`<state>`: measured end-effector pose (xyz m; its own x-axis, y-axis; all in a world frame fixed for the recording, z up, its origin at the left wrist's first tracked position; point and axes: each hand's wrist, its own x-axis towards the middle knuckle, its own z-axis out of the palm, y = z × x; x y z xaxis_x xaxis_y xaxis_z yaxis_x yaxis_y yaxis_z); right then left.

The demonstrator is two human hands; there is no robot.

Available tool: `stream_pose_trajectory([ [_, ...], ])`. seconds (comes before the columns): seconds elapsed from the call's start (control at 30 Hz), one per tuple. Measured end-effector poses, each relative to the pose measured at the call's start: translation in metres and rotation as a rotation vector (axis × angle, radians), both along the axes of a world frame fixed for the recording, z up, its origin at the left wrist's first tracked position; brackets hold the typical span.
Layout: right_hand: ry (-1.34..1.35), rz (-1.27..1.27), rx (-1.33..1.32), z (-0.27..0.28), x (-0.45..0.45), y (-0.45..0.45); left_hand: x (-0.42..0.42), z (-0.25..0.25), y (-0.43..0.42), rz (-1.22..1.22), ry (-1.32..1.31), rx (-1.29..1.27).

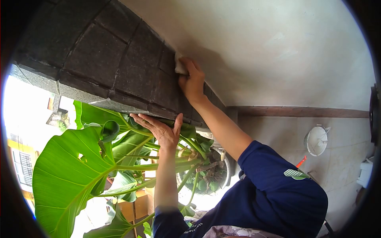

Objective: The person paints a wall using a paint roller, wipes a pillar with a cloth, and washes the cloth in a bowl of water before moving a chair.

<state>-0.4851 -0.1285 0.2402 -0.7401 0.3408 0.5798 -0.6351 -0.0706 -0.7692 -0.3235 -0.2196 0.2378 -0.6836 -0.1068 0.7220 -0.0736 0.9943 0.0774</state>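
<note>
My right hand (192,79) is closed around a pale sponge-like piece (180,65), pressed where the dark tiled ledge (103,55) meets the pale wall (278,51). Its fingers partly cover the piece, so whether it is a sponge or a folded cloth is unclear. My left hand (160,131) lies against the ledge's lower edge, fingers stretched and thumb apart, holding nothing. Large green leaves (75,170) hang right beside that hand and forearm.
Below the ledge, a potted plant (206,178) spreads long stems around my left arm. A white bucket (316,141) stands on the tiled floor (270,131) to the right, with an orange-red handle (301,161) near it. Buildings (22,162) appear outside at left.
</note>
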Motion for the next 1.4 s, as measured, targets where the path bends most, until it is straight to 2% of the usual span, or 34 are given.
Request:
stream_pose_trajectory([
  [0.03,0.046,-0.040,-0.008,-0.006,0.002,-0.001,0.000,0.000,0.000,-0.003,0.001,-0.002],
  [0.33,-0.039,0.210,-0.034,-0.016,0.013,0.016,0.000,-0.004,-0.002,-0.002,0.011,-0.023],
  [0.53,-0.246,0.030,-0.031,-0.013,0.008,-0.001,0.001,-0.001,0.000,-0.021,0.004,0.006],
  [0.63,-0.306,0.075,-0.093,0.007,0.001,-0.004,0.000,-0.002,-0.001,-0.015,0.006,-0.011],
  [0.73,-0.118,0.012,-0.104,0.034,-0.010,-0.008,0.001,-0.003,-0.002,-0.017,0.003,0.007],
  [0.83,-0.069,0.028,-0.077,0.036,-0.012,-0.003,0.002,-0.003,-0.001,-0.019,-0.002,-0.004],
  [0.93,-0.220,0.018,0.040,0.012,-0.002,-0.001,0.000,-0.004,-0.002,-0.020,0.014,-0.001],
  [1.07,-0.278,-0.008,0.029,0.002,-0.007,-0.005,0.000,-0.003,-0.002,-0.040,0.024,-0.012],
  [1.23,-0.045,-0.020,0.000,0.053,-0.014,-0.004,-0.002,-0.001,-0.001,-0.036,0.017,-0.017],
  [1.4,-0.149,-0.033,0.098,0.009,-0.014,0.001,0.002,-0.002,-0.001,-0.011,-0.007,0.008],
])
